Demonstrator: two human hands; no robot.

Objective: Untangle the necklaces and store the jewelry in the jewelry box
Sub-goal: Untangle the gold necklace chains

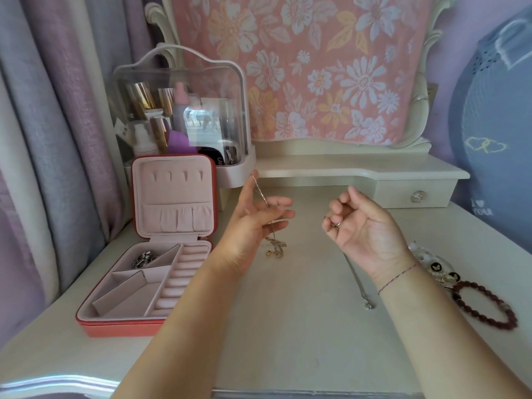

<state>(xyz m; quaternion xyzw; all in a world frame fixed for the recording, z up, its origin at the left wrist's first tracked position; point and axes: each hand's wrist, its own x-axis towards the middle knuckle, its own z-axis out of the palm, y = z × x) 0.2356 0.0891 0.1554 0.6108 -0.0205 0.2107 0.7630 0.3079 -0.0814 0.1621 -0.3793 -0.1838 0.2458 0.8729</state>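
My left hand [253, 223] is raised palm up over the dressing table with a thin gold necklace [275, 246] draped over its fingers; the chain runs from the forefinger tip down to a small tangled bunch on the table. My right hand [362, 226] is also palm up, fingers curled on a thin silver necklace [359, 286] whose pendant lies on the table below the wrist. The red jewelry box [121, 323] stands open at the left, pink inside, with a silver piece [142, 259] in its top-left compartment.
A dark red bead bracelet [489, 306] and a white bracelet with black charms [437, 266] lie at the right edge. A clear cosmetics case [184, 110] stands behind the box. A small drawer [417, 194] and shelf run along the back.
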